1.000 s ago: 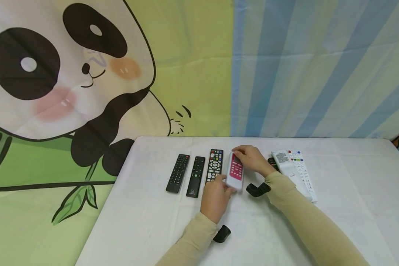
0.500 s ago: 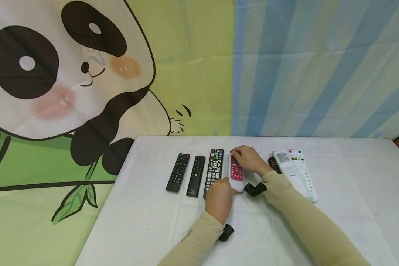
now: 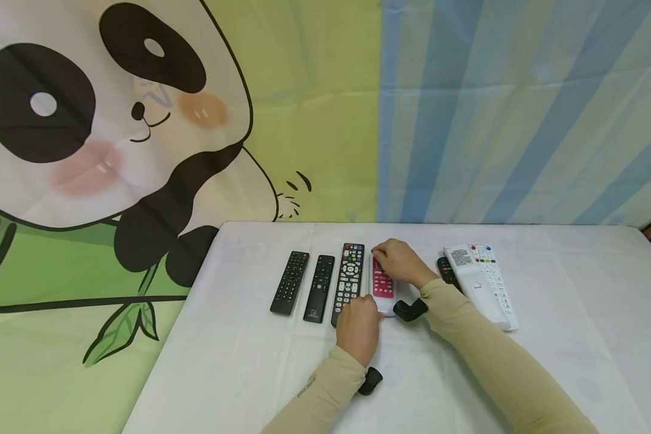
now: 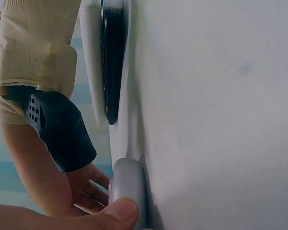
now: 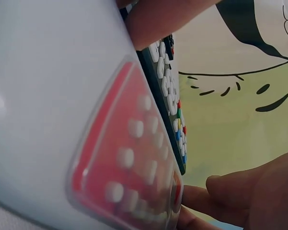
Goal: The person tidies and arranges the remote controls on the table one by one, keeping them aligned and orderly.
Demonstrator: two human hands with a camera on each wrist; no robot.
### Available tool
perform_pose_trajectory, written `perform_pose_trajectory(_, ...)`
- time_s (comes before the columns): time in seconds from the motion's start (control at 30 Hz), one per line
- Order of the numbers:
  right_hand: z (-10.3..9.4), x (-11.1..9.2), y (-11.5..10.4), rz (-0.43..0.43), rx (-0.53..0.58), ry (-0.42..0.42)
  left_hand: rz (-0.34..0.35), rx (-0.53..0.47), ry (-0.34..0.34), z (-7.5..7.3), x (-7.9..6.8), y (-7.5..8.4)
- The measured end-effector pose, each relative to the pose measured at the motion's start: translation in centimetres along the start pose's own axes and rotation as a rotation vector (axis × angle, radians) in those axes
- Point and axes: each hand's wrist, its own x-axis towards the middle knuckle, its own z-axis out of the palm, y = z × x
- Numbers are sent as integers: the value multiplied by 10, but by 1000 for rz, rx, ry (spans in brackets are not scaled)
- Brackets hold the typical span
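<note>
Near side: two tan sleeves (image 3: 322, 389), each with one black wrist device (image 3: 370, 381). The left hand (image 3: 360, 328) has its thumb against the near end of the white-and-pink remote (image 3: 383, 286) and a finger at its left edge, gripping it. Compared with one second ago, this hand sits slightly nearer and to the right, uncovering more of the black remote with white keys (image 3: 349, 274).

The white-and-pink remote is on the white table (image 3: 222, 361), just right of that black one; it has shifted slightly left and nearer, and now stands straighter beside it. The right hand (image 3: 405, 262), moved left with it, pinches its far end.

Count, seven remotes. Row at left, four: two plain black remotes (image 3: 290, 283), the white-keyed one, the held one. Overlapping group at right, three, unchanged: one dark remote (image 3: 448, 271) partly hidden, one white remote with a printed label (image 3: 480, 286), one white remote with coloured keys (image 3: 498, 277).

Far side: one backdrop (image 3: 304, 108), panda print left, blue stripes right.
</note>
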Motion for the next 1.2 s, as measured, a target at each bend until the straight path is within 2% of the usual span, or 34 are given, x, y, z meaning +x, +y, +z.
perform_pose_trajectory(0.23,-2,-3,-2,4,-10,-12,9,56,5,-1,-1,1)
perform_pose_trajectory(0.43,-12,-7,-5,16,-16,-33,17,74,17,0,-2,-1)
perform_pose_trajectory(0.67,-34,-17,-4,-2,-50,-8,16,52,28,-3,-2,-1)
perform_pose_trajectory(0.93,-64,-33,0,-3,-96,8,34,22,62,-10,1,9)
perform_pose_trajectory(1.2,-89,-47,13,17,-88,-15,107,-55,66,-11,1,25)
